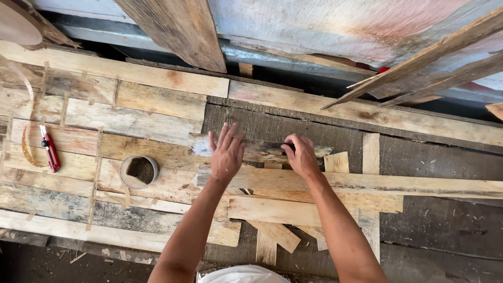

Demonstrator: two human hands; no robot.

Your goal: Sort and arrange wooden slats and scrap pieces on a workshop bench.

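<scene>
Resting flat with fingers spread, the left hand [227, 153] presses on a weathered grey-brown wooden strip [262, 151] lying across the rough plank bench [131, 120]. At three o'clock from it, the right hand [302, 156] is curled around a small dark object [289, 146] set against the same strip; what that object is, I cannot tell. Pale wooden offcuts [277, 209] lie stacked and crossed at six o'clock of both hands. A short cardboard ring [139, 171] sits at nine o'clock, and a red utility knife [50, 149] lies farther out the same way.
</scene>
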